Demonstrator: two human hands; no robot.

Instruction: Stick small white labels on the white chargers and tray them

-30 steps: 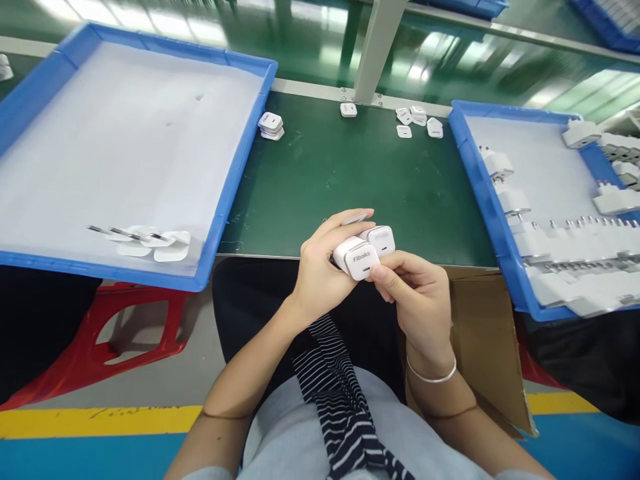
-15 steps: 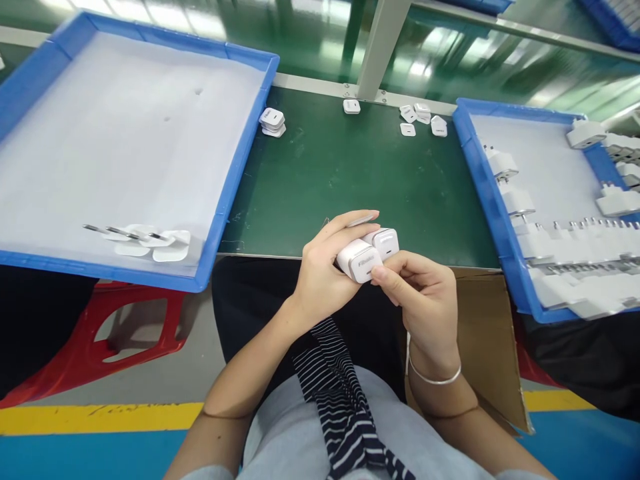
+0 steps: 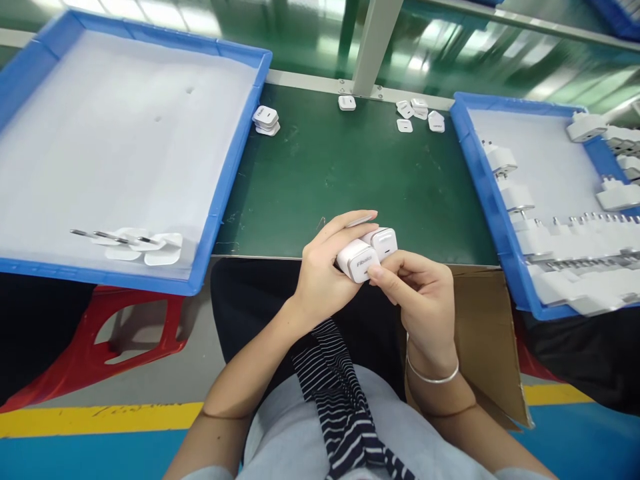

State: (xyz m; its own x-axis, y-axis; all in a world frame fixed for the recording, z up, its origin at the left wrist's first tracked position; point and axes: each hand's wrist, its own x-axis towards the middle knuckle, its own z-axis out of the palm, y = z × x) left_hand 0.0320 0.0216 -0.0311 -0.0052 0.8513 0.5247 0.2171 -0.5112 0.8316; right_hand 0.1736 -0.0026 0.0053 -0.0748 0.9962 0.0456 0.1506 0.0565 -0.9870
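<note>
My left hand (image 3: pixel 320 277) is closed around two white plug chargers, held side by side with their port ends turned toward the right. Of the pair, the nearer charger (image 3: pixel 354 259) carries grey lettering on its end face, and the farther charger (image 3: pixel 384 241) shows a dark port slot. A thin pale piece (image 3: pixel 362 220) lies along the upper fingers of that hand; its kind is unclear. My right hand (image 3: pixel 425 287) pinches at the end face of the nearer charger, thumb tip on its lower corner. Its other fingers are curled and partly hidden.
Left stands a blue tray (image 3: pixel 209 223) with several white plug pieces (image 3: pixel 165 248). Small white end caps (image 3: pixel 347 103) lie along the green table's (image 3: pixel 360 180) back, some stacked (image 3: pixel 267 119). A blue tray (image 3: pixel 473 173) on the right holds rows of chargers (image 3: pixel 575 240). Below is a cardboard box (image 3: pixel 483 333).
The view has shifted slightly. Both hands keep nearly the same hold on the chargers, with the right thumb still at the nearer one's end face.
</note>
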